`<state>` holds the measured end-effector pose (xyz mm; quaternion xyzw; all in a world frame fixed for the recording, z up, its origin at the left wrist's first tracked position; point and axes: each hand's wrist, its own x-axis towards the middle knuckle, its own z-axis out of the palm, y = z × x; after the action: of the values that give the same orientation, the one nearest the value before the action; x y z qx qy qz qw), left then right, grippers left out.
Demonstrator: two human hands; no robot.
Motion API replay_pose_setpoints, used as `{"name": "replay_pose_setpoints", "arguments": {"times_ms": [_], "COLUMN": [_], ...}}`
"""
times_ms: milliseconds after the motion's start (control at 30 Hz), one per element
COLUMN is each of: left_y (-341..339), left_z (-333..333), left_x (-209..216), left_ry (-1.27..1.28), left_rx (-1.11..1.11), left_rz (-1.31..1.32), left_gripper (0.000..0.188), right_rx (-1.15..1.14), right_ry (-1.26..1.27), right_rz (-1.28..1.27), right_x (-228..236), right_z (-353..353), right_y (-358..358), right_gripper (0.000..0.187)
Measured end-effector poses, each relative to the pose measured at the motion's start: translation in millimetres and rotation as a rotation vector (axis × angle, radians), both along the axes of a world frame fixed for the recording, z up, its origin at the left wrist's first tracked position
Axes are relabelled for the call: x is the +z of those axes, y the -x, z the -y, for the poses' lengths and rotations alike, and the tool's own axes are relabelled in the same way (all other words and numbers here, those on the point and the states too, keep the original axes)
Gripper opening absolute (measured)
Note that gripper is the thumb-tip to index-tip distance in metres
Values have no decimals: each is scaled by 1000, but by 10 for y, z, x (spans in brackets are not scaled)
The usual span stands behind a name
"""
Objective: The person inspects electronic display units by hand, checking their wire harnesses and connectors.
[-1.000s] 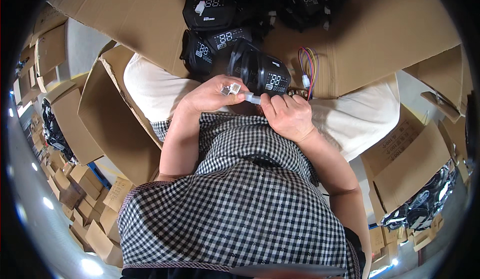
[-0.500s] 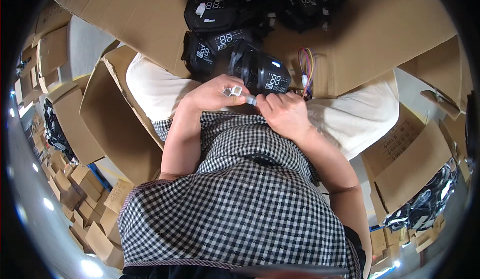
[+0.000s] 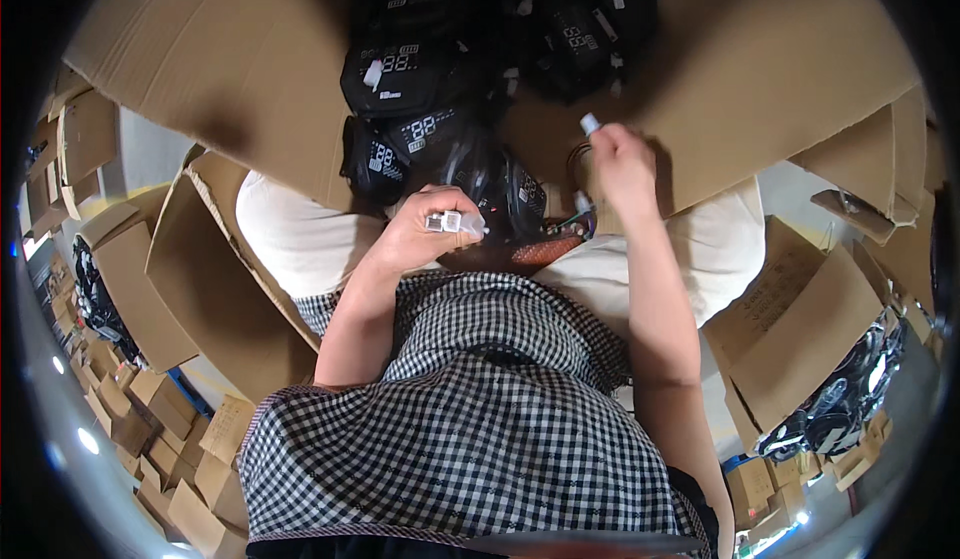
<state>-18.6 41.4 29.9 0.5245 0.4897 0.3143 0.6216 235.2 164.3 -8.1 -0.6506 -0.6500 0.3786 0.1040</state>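
White connectors (image 3: 444, 222), bunched in the left hand (image 3: 418, 231), gripped between thumb and curled fingers, out in front of the checked apron (image 3: 480, 409)! Over to the right hand (image 3: 630, 174): pinched tight on a small white piece (image 3: 589, 122), held well apart, out over the brown cardboard (image 3: 740, 69). Just beyond the left hand, black display units (image 3: 430, 137) crowded together; coloured wires (image 3: 590, 223) near the pale trousers (image 3: 720, 244).

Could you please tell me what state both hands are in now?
Left hand: closed, holding white connectors.
Right hand: closed, holding a small white piece.
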Motion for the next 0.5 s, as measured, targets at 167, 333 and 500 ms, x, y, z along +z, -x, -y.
{"name": "replay_pose_setpoints", "arguments": {"times_ms": [167,333,500], "left_y": [-220,-316,-307], "left_z": [-66,-71,-25], "left_x": [57,68,-19], "left_ry": [11,86,96], "left_rx": [184,191,231], "left_rz": [-40,166,100], "left_gripper": [12,9,18], "right_rx": [-502,-861,-772], "right_ry": [138,38,126], "right_rz": [-400,-946,-697], "right_x": [-801,-1129,-1197], "right_z": [-726,-1114,-1163], "right_y": [29,309,161], "right_gripper": [22,25,17]}}
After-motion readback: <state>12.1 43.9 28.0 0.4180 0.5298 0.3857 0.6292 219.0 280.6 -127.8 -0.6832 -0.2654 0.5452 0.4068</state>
